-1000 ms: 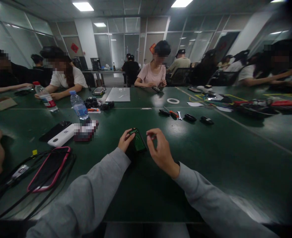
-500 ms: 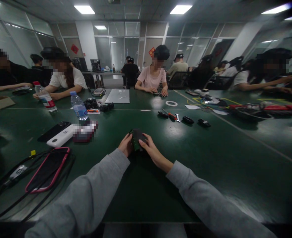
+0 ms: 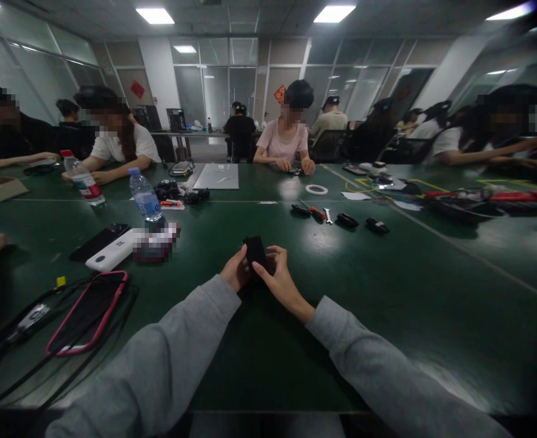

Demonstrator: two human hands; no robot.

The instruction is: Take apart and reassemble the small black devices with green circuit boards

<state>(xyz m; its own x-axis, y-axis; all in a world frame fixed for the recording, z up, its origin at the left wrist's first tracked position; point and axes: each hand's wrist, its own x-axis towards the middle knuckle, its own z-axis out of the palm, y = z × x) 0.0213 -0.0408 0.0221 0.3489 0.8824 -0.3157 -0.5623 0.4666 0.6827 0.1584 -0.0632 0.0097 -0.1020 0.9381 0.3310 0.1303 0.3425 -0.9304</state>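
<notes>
"Half a second ago green showed beside the dark cover; now the small device (image 3: 256,252) turns up a black face, its body held above the counter (image 3: 387,274) between both hands."

"How much room nearest us?"

"The near edge runs below the forearms, well apart from the device. Bare green surface lies between the sleeves and stretches off to the right. Leftward it's tighter: black cables (image 3: 31,350) cross the pink-rimmed phone (image 3: 98,298)."

"Any writing there?"

"One white tag (image 3: 35,317) on the cables carries dark marks, too blurred for me to read."

"And the grip?"

"Left hand (image 3: 235,271): thumb and fingers pinch the device's left side. Right hand (image 3: 283,281): thumb on the lower face, forefinger arched to the right edge, closed round it with a small gap inside the curl."

"Farther out?"

"The white power bank (image 3: 113,250) bears what looks like 10 or 01. Behind it, labels on the blue-capped bottle (image 3: 144,198) and red-capped bottle (image 3: 83,179) are too small to make out. Beyond the hands lie an orange-handled screwdriver (image 3: 316,213) and a wrench (image 3: 327,216), then a white ring (image 3: 316,190)."
</notes>
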